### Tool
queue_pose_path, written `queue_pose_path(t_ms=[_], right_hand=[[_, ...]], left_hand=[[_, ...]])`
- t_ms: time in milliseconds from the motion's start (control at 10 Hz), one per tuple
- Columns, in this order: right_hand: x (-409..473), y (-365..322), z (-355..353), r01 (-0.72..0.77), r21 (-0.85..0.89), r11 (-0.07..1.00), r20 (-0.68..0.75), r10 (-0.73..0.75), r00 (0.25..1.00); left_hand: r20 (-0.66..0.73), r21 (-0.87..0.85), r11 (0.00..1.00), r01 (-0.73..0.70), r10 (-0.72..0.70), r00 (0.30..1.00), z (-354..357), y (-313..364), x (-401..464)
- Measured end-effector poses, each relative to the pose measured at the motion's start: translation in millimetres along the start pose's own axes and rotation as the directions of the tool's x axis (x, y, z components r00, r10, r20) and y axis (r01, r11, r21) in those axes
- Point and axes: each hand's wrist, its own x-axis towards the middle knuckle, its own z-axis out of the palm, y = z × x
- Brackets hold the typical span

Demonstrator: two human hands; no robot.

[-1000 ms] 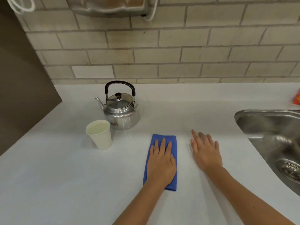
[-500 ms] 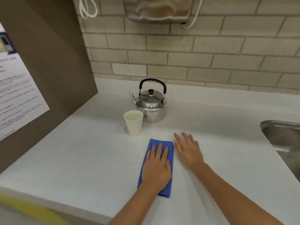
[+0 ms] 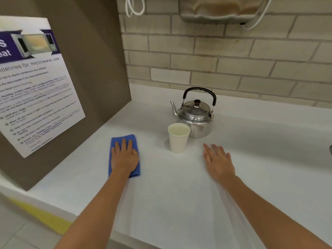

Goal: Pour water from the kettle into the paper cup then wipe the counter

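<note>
1. Since half a second ago the blue cloth (image 3: 124, 155) has slid leftward under the left hand (image 3: 124, 158); it lay below the paper cup (image 3: 178, 137) and now sits at the cup's 8 o'clock, well apart from it.
2. The left hand lies flat, fingers spread, pressing the cloth down rather than clamping it. The right hand (image 3: 218, 161) rests open-palmed on the bare counter (image 3: 179, 203), at the cup's 4 o'clock, holding nothing.
3. The cup stands upright with water in it, and the kettle (image 3: 195, 115) stands closed just behind it at its 1 o'clock. So pouring looks finished and the wipe is under way, working toward the counter's left end.
4. Edges: a brown side panel (image 3: 100, 87) bearing a microwave notice (image 3: 36, 87) bounds the counter at the cloth's 10 o'clock, so little leftward travel is left. The counter's front edge lies at 7 o'clock.
5. Open room: bare counter stretches toward 6 o'clock and toward 3 o'clock past the right hand. A return stroke rightward probably needs to pass in front of the cup to avoid tipping it.
</note>
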Motion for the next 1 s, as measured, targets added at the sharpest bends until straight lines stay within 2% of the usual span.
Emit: queue_pose_path(t_ms=[100, 200, 300, 400, 500, 600, 700, 900, 1000], right_hand=[[10, -8, 3, -0.047, -0.023, 0.999, -0.022, 0.047, 0.999], [24, -11, 2, -0.104, -0.052, 0.993, -0.055, 0.101, 0.993], [33, -6, 2, -0.189, -0.036, 0.981, -0.094, 0.185, 0.978], [40, 0, 4, -0.23, -0.039, 0.972, -0.125, 0.224, 0.967], [45, 2, 8, -0.267, -0.014, 0.963, -0.144, 0.263, 0.954], [46, 3, 11, -0.27, -0.007, 0.963, -0.165, 0.265, 0.95], [46, 2, 8, -0.27, -0.006, 0.963, -0.159, 0.266, 0.951], [42, -3, -5, -0.28, 0.01, 0.96, -0.069, 0.28, 0.957], [45, -10, -13, -0.28, 0.004, 0.96, -0.081, 0.279, 0.957]], left_hand=[[0.002, 0.017, 0.975, -0.224, 0.224, 0.975, 10, 0, -13], [0.015, -0.003, 0.94, -0.341, 0.341, 0.94, 2, -37, 3], [0.004, 0.024, 0.952, -0.305, 0.305, 0.952, -13, -64, 51], [0.012, 0.035, 0.962, -0.272, 0.272, 0.962, -24, -63, 105], [0.028, 0.082, 0.952, -0.296, 0.295, 0.955, -18, -31, 146], [0.08, 0.075, 0.937, -0.342, 0.336, 0.939, -3, 24, 150], [0.098, 0.055, 0.887, -0.459, 0.453, 0.886, 14, 64, 132], [0.057, 0.085, 0.853, -0.516, 0.513, 0.857, 22, 62, 100], [0.042, 0.026, 0.859, -0.512, 0.511, 0.859, 17, 59, 96]])
